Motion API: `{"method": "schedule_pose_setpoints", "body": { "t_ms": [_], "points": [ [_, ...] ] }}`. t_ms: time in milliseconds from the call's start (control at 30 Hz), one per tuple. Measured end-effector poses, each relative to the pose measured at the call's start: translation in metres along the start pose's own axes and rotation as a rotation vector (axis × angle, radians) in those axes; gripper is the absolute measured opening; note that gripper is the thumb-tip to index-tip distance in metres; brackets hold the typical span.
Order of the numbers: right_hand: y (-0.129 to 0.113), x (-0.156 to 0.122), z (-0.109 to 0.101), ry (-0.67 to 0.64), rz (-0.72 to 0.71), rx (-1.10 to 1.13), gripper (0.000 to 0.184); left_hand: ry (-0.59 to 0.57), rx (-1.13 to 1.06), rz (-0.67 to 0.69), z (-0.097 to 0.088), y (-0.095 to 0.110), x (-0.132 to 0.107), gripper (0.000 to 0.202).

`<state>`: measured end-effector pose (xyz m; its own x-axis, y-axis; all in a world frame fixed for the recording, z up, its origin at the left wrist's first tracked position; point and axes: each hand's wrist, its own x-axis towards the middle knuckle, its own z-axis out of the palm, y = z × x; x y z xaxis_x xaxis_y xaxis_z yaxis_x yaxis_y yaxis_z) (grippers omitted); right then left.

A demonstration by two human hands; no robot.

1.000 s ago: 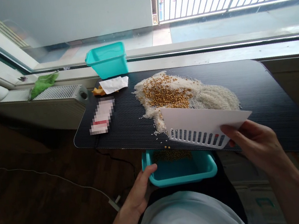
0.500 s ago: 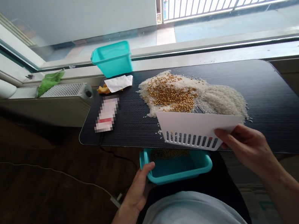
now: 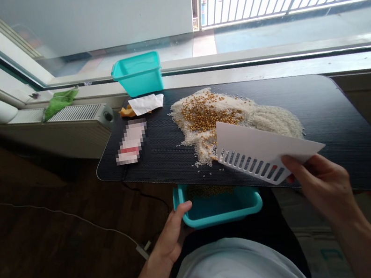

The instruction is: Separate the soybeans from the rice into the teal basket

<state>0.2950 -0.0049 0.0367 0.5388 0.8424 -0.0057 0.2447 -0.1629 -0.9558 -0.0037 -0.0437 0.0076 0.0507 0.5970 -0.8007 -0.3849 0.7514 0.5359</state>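
My right hand (image 3: 321,182) pinches the right end of a white slotted plastic scoop (image 3: 261,147), tilted over the front of a grain pile. White rice (image 3: 271,120) makes up most of that pile, and golden soybeans (image 3: 209,113) lie over its left part. At the scoop's left edge, some rice and a few soybeans spread toward the table's front. Below that edge, my left hand (image 3: 172,231) grips the left rim of a teal plastic bin (image 3: 223,218). Soybeans (image 3: 211,189) lie inside the bin at its far side, partly hidden under the tabletop.
The dark table (image 3: 357,143) has rounded corners. On its left lie a pixelated pale object (image 3: 132,140) and a white paper (image 3: 147,103). A second teal bin (image 3: 139,74) stands by the window. Left are a radiator (image 3: 79,123) and a green cloth (image 3: 60,103).
The scoop has moved right with my right hand and tilted more. Rice and some soybeans now spread further toward the front edge. My left hand and the bin stay put.
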Motion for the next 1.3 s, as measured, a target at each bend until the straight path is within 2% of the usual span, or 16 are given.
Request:
{"method": "schedule_pose_setpoints", "body": {
  "t_ms": [167, 433, 733, 833, 967, 1167, 1300],
  "points": [
    [-0.007, 0.011, 0.003, -0.002, -0.01, 0.005, 0.034, 0.011, 0.004, -0.006, 0.002, 0.0, 0.0, 0.032],
    [-0.002, 0.014, 0.009, -0.05, -0.053, 0.0, 0.034, 0.022, -0.005, -0.009, 0.004, 0.001, -0.002, 0.035],
    [-0.03, 0.016, 0.018, -0.122, -0.021, -0.02, 0.031, 0.011, -0.001, -0.015, 0.004, 0.001, -0.001, 0.039],
    [-0.027, 0.014, 0.012, -0.131, -0.02, -0.036, 0.028, 0.009, 0.001, -0.012, 0.004, 0.0, -0.001, 0.037],
    [-0.019, 0.008, 0.001, -0.076, -0.028, -0.013, 0.03, 0.012, 0.018, -0.017, 0.002, 0.0, 0.0, 0.04],
    [-0.014, -0.008, -0.018, 0.007, 0.086, 0.026, 0.04, -0.001, 0.026, -0.017, 0.001, -0.001, 0.001, 0.042],
    [-0.013, -0.015, -0.028, -0.028, 0.112, -0.018, 0.043, -0.016, 0.019, -0.012, 0.004, 0.001, 0.0, 0.038]
  ]
}}
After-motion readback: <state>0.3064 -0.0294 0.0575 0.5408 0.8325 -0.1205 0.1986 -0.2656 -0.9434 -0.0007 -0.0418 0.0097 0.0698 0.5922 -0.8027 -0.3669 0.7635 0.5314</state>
